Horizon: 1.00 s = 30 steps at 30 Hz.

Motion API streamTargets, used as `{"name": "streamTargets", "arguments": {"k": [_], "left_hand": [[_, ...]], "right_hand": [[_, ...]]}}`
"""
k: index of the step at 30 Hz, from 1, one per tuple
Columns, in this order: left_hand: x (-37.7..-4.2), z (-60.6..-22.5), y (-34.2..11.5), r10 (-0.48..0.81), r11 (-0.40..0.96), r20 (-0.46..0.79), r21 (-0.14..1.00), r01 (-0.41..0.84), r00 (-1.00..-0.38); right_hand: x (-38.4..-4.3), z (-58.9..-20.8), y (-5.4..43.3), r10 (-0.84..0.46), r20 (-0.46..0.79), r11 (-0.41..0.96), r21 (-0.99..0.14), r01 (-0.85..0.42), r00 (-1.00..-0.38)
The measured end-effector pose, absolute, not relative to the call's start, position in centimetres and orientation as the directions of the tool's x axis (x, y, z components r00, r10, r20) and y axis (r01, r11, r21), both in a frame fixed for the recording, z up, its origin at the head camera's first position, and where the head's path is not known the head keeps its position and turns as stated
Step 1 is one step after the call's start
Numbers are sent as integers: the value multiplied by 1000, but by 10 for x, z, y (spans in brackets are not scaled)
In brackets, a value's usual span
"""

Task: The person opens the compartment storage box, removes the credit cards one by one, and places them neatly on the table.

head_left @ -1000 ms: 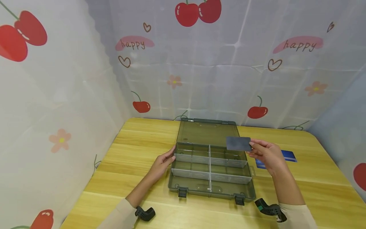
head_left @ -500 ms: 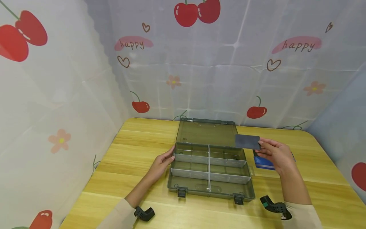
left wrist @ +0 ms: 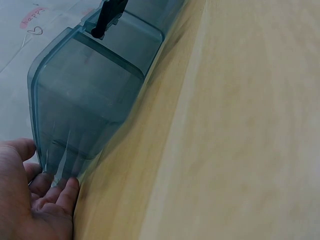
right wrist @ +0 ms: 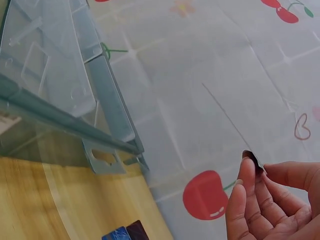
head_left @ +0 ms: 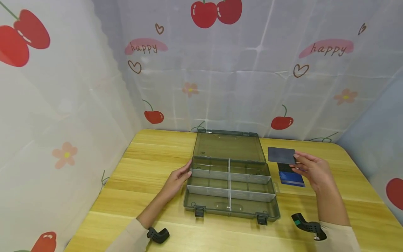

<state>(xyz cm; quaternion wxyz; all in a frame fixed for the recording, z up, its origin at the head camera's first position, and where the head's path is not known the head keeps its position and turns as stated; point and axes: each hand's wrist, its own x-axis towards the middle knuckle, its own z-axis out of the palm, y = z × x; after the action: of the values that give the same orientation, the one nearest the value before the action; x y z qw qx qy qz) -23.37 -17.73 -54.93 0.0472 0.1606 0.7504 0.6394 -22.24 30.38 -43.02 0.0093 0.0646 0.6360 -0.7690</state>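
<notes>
A see-through grey-green compartment box (head_left: 231, 210) lies on the wooden table with its lid (head_left: 228, 145) folded back. White dividers part its inside into several bare compartments. My left hand (head_left: 176, 181) rests against the box's left side; in the left wrist view, fingertips (left wrist: 72, 186) touch the outer wall, thumb near the upper edge. My right hand (head_left: 315, 171) pinches a dark grey card (head_left: 281, 155) between thumb and fingers, raised right of the lid. From the right wrist the card shows almost edge-on. On the table below lie a blue card (head_left: 291, 179) and a black card (head_left: 284, 167).
A white curtain (head_left: 233, 94) with cherries and "happy" prints hangs behind and beside the wooden table (head_left: 151, 150). Two dark latches (head_left: 262, 219) hang at the box's front edge. Black wrist mounts (head_left: 310, 226) sit on both forearms.
My right hand has carried the grey card rightward, from above the box's back right corner to beside the lid. The black and blue cards below now show more. The left hand has stayed put.
</notes>
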Motion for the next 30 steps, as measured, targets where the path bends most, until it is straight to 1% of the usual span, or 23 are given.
{"name": "streamTargets", "arguments": {"k": [11, 20, 30], "left_hand": [[-234, -549, -178, 292, 139, 130, 974, 176, -948], [-235, -550, -177, 295, 127, 141, 974, 186, -945], [-235, -550, -177, 294, 136, 139, 973, 185, -946]], "right_hand": [[-223, -433, 322, 86, -129, -238, -966, 106, -988], [-223, -437, 334, 124, -147, -248, -962, 113, -981], [-222, -443, 349, 122, -161, -320, -941, 115, -979]]}}
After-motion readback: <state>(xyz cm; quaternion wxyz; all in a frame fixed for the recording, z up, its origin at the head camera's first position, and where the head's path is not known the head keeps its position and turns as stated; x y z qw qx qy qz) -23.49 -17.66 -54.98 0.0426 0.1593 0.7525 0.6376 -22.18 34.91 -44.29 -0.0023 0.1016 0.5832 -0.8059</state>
